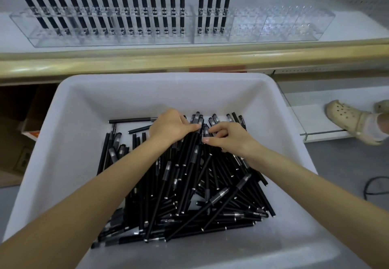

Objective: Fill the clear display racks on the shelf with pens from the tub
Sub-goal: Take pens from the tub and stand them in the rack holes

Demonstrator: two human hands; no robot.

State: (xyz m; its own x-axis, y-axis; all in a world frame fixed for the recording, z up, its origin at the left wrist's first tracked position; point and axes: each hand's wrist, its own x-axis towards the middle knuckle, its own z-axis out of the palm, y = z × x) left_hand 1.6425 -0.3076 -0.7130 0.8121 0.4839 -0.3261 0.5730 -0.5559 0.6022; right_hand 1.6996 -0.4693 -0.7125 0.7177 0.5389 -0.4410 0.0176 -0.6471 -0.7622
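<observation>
A white tub [69, 109] sits below the shelf and holds a heap of black pens [189, 195]. Both my hands are down in the heap at its far end. My left hand [170, 125] curls its fingers over a bunch of pens. My right hand [229, 137] pinches the capped end of a pen beside it, fingertips nearly touching the left hand. On the shelf stand two clear display racks. The left rack [52, 37] is full of upright black pens. The right rack [284, 26] has pens only in its left end.
A beige rail [189, 58] edges the shelf between tub and racks. Pegboard backs the shelf. Another person's foot in a cream clog [349, 119] rests on a low shelf at the right. A black cable [376, 184] lies on the floor; cardboard boxes [16, 142] stand left.
</observation>
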